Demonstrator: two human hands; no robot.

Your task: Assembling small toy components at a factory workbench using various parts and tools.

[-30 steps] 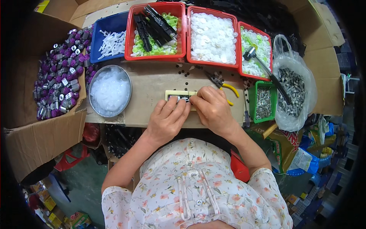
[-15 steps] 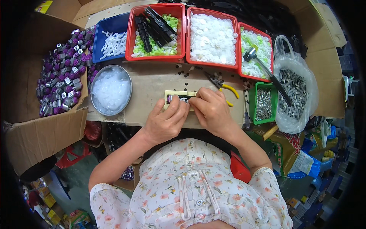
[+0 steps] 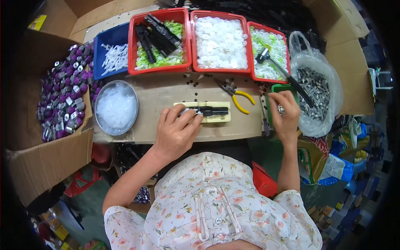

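Observation:
A narrow black plastic part (image 3: 214, 111) with a silvery section lies lengthwise in a cream block-shaped holder (image 3: 226, 118) on the work surface. My left hand (image 3: 177, 129) grips the left end of that part, fingers bent over it and partly hiding it. To the right, my right hand (image 3: 286, 114) is over the green tray (image 3: 276, 88) of small metal pins, its thumb and fingers curled together. Shiny metal shows in the gap between them; whether a pin is pinched at the fingertips cannot be made out.
Yellow-handled pliers (image 3: 241, 100) lie beyond the holder. A metal bowl (image 3: 136, 109) of clear pieces stands left. Red bins (image 3: 189, 66) and a blue bin (image 3: 96, 54) line the back. A hammer (image 3: 287, 75) slants across toward a plastic bag (image 3: 337, 93) of metal parts.
My right hand has left the holder and moved right to the green tray. My left hand stays at the part's left end. More of the black part now shows.

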